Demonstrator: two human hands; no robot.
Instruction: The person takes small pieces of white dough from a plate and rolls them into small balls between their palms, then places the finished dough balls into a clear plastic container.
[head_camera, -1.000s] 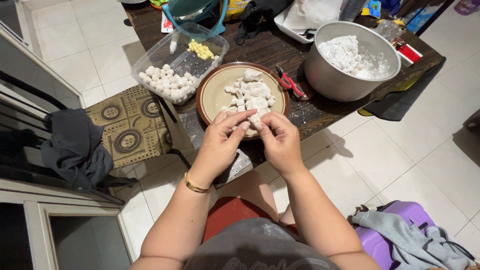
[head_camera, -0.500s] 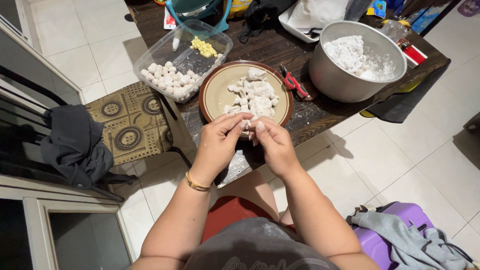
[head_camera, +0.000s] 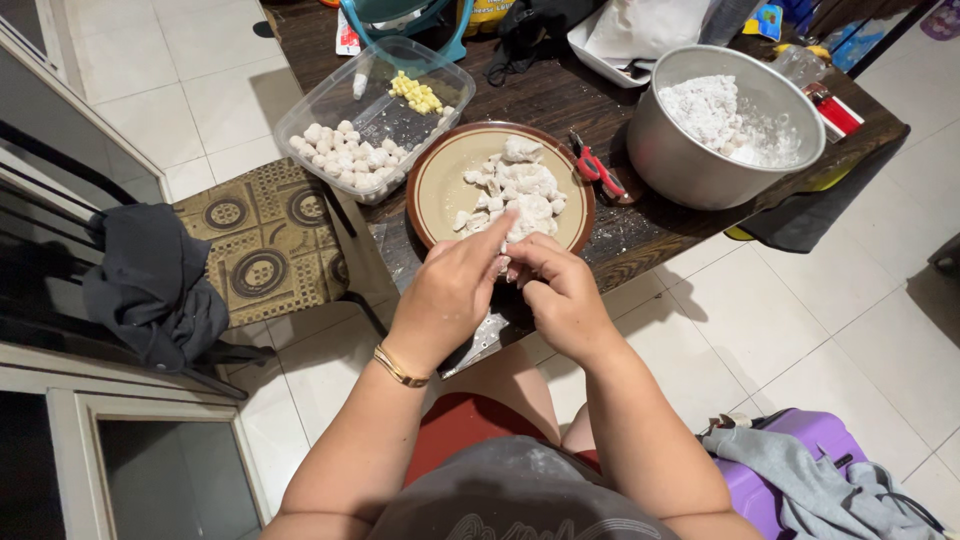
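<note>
Over the near edge of the dark wooden table (head_camera: 560, 95), the left hand (head_camera: 452, 290) and right hand (head_camera: 560, 290) are pressed close together, fingertips pinching a small, floury white lump of dough (head_camera: 500, 262) between them, just at the rim of the round tan plate with a brown border (head_camera: 440, 185). That plate carries a heap of rough, powdery white dough pieces (head_camera: 515, 195). Beside it, up and to the left, a clear rectangular plastic tub (head_camera: 375, 110) holds smooth little white balls at one end and small yellow cubes (head_camera: 417, 95) at the other. To the right sits a dull metal pot (head_camera: 700, 150) with loose white flour clumped inside, and a red-handled clipper (head_camera: 597, 170) lies between pot and plate. A flat red packet (head_camera: 838, 112) rests at the table's far right edge, past the pot. A thin gold bangle (head_camera: 398, 368) circles the left wrist. Compared with half a second ago, the left forefinger now stretches farther forward over the plate's rim, and the hands have shifted slightly right.
</note>
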